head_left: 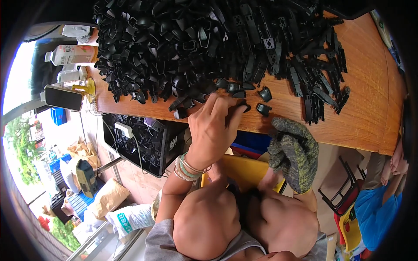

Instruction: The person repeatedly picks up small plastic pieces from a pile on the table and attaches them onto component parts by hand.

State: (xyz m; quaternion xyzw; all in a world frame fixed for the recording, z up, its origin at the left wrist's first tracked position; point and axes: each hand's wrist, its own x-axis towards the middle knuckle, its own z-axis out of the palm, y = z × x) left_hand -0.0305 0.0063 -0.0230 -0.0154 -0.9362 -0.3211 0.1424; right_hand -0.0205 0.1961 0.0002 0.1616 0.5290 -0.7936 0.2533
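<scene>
Pinching thumb against forefinger, your bare left hand (213, 122) seems to grip a small, curved, black plastic piece (246, 106) above the near edge of the orange-brown wooden table (370, 87); the fingertips cover part of it, so its long axis cannot be read surely. Your right hand (296, 152), in a grey-green knitted glove, has curled fingers beside that edge; whether they enclose anything, you cannot tell from here.

The relation that likely matters is sideways: the pinched piece lies ahead and to the left of your gloved fingers, apart from them, with the left hand already at it. Between the two, slightly right of your left fingertips, sits a squat, hollow black plastic cap (263, 109), a second black cap (264, 94) just beyond.

Farther out, a dense heap of black plastic parts (152, 52) spreads ahead and left; long, slotted black plastic strips (320, 95) lie ahead-right, many pointing roughly away from you.
</scene>
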